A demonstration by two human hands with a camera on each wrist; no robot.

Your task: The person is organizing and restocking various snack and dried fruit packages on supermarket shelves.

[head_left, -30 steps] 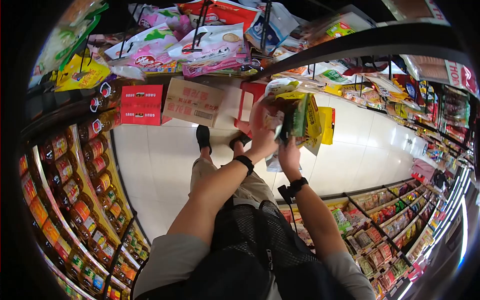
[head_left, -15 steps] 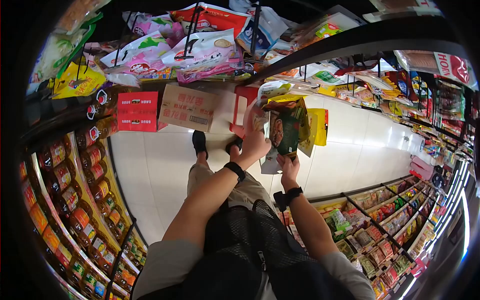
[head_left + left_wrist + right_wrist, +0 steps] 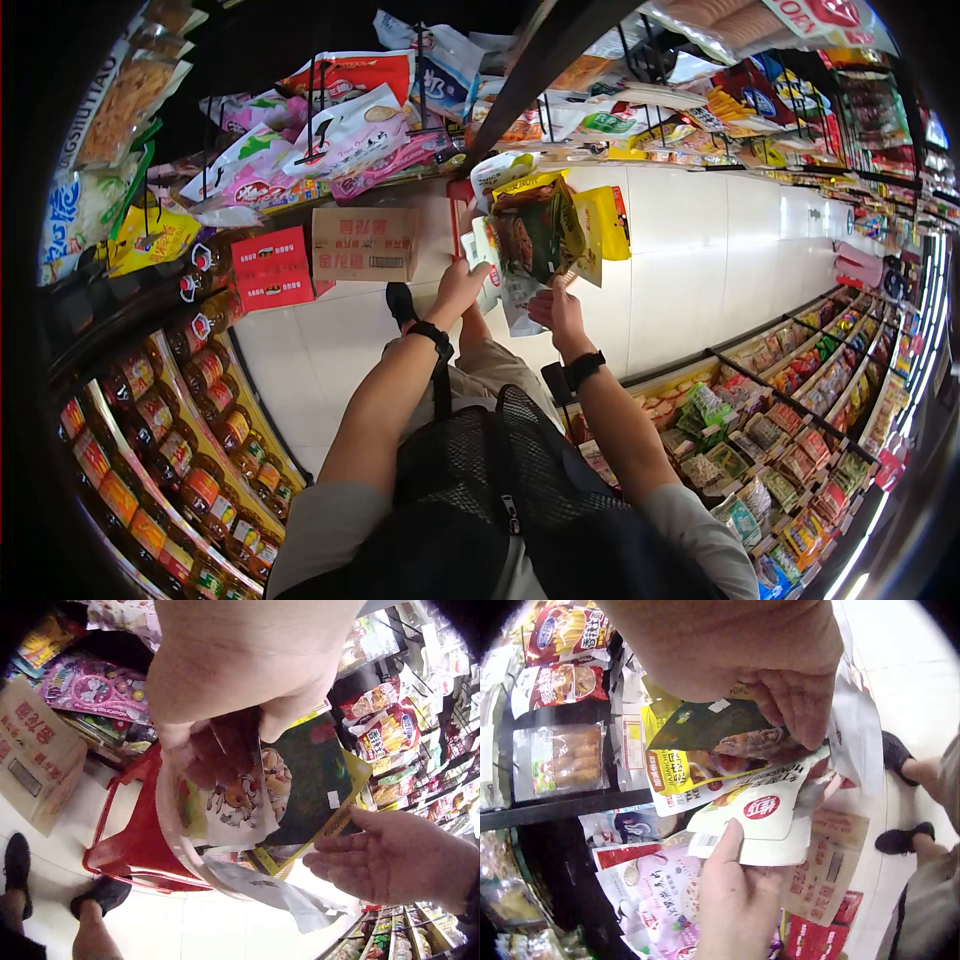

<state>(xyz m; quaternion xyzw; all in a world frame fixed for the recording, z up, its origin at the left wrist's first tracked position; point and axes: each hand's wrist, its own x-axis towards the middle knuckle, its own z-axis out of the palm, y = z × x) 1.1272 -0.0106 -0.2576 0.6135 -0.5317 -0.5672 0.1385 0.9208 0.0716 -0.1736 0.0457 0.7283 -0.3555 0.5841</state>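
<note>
In the head view my left hand (image 3: 462,287) pinches a white package (image 3: 487,262) by its edge. The right wrist view shows that hand's thumb (image 3: 733,844) lying on the white package (image 3: 769,814), which bears a red round logo. My right hand (image 3: 562,312) has its fingers extended beside a dark green package (image 3: 535,240). In the left wrist view its palm shows with straight fingers (image 3: 345,859) by the green package (image 3: 311,776). Yellow packages (image 3: 597,225) stand behind the green one. A pale round tub (image 3: 171,814) surrounds the lower part of the packages.
A red stool (image 3: 127,832) stands under the tub. A cardboard box (image 3: 362,245) and a red box (image 3: 270,268) sit beside it on the floor. Hanging snack bags (image 3: 350,135) line the rack ahead. Bottles (image 3: 200,480) fill shelves at left, and sorted packets (image 3: 780,435) lie at lower right.
The white package has shifted left with my left hand, apart from the green one. My right hand's fingers have straightened at the green package's lower edge. The head view has turned somewhat.
</note>
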